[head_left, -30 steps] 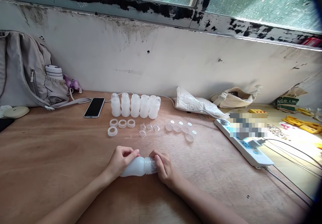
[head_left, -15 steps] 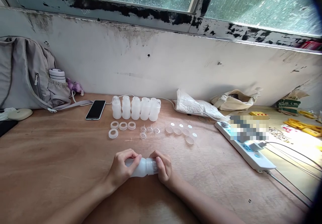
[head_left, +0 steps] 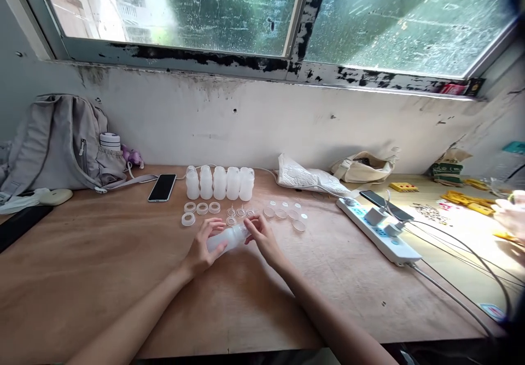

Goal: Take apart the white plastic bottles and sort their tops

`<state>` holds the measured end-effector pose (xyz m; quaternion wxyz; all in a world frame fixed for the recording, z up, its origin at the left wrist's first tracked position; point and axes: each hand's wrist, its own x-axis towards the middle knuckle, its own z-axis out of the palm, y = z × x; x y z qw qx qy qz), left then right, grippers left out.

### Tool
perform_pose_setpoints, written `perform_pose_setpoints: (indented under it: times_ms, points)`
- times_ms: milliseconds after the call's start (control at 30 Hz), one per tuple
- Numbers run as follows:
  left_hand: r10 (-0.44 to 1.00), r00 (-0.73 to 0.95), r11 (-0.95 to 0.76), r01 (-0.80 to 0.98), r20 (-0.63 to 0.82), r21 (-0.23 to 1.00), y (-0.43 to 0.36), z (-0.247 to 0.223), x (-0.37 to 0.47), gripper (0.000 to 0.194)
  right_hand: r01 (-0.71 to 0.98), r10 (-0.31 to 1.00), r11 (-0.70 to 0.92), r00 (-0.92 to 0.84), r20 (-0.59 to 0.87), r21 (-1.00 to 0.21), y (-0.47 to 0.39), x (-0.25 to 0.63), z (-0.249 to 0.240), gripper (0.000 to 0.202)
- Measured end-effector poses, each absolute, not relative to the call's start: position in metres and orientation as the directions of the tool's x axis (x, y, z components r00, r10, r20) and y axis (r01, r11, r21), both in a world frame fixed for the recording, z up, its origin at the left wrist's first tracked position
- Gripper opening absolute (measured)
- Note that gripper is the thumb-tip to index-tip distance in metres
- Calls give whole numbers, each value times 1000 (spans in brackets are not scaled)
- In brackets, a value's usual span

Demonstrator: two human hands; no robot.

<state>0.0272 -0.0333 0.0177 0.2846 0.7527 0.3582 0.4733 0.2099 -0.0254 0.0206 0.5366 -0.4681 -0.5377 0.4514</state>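
A translucent white plastic bottle (head_left: 230, 239) lies on its side between my hands, its clear-capped end tilted up to the right. My left hand (head_left: 205, 244) is wrapped round the bottle's body. With fingertips and thumb, my right hand (head_left: 260, 236) grips the capped end, which is partly hidden behind the fingers. Just beyond my hands are several white rings (head_left: 188, 219), several small clear valve-like discs (head_left: 240, 212) and several thin round discs (head_left: 299, 225) with little white dots. Behind them stands a row of similar bottles (head_left: 220, 183).
A phone (head_left: 162, 187) and a grey backpack (head_left: 61, 140) are at the left. White padded packaging (head_left: 307, 176) and a cream pouch (head_left: 363, 167) lie along the wall. A power strip (head_left: 377, 236) with plugs and trailing cables runs across the right. At the far right edge another person's hand (head_left: 511, 217) shows.
The view has tilted up and drawn back. The bottle, level before, now slants up to the right. My right hand has shifted from a wrapped grip to its fingertips on the capped end.
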Motion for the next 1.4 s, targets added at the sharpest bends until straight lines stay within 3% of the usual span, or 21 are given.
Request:
perform_pose_setpoints:
  times_ms: [133,300,433,533,767,1400]
  points:
    - [824,256,-556,196,505,808,-30,14,26,36,128,949,274,128,290,-953,-13,232,59,31]
    - [854,259,-517,317,452,795,-24,9,26,31,412,846,395,187,500,-821,26,274,127,36]
    - [853,278,-522,410,442,748,-22,6,25,24,696,815,298,171,553,-654,65,295,163,37]
    - [820,316,-572,485,478,662,-19,5,22,22,792,846,177,181,502,-584,94,302,163,32]
    - [744,389,-657,572,543,491,-17,6,15,25,818,898,99,172,405,-567,139,298,108,21]
    - [743,392,-647,628,543,432,-15,12,11,24,761,894,81,229,384,-644,165,280,84,34]
